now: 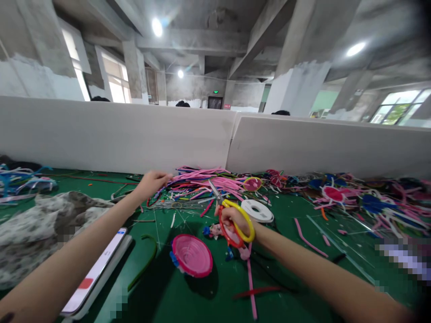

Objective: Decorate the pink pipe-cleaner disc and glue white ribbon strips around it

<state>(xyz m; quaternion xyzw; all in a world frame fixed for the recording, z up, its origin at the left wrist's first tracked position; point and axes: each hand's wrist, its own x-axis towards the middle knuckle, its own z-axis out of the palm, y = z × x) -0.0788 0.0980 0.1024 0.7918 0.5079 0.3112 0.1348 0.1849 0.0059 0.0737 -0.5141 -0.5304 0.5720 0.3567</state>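
Observation:
My right hand [233, 218] grips scissors [232, 215] with yellow and red handles, blades pointing up and away over the green table [289, 269]. My left hand [153, 183] reaches far forward to the edge of a heap of pink and coloured strips [208, 179], fingers curled down among them; whether they hold one is unclear. A round pink woven disc [192, 255] lies on the table between my arms. A white tape roll [257, 210] sits just right of the scissors.
A phone [96, 271] lies under my left forearm beside a grey crumpled cloth [40, 224]. More coloured strips and pink discs [353, 197] spread to the right. A white partition [134, 134] walls the table's far side; people's heads show beyond it.

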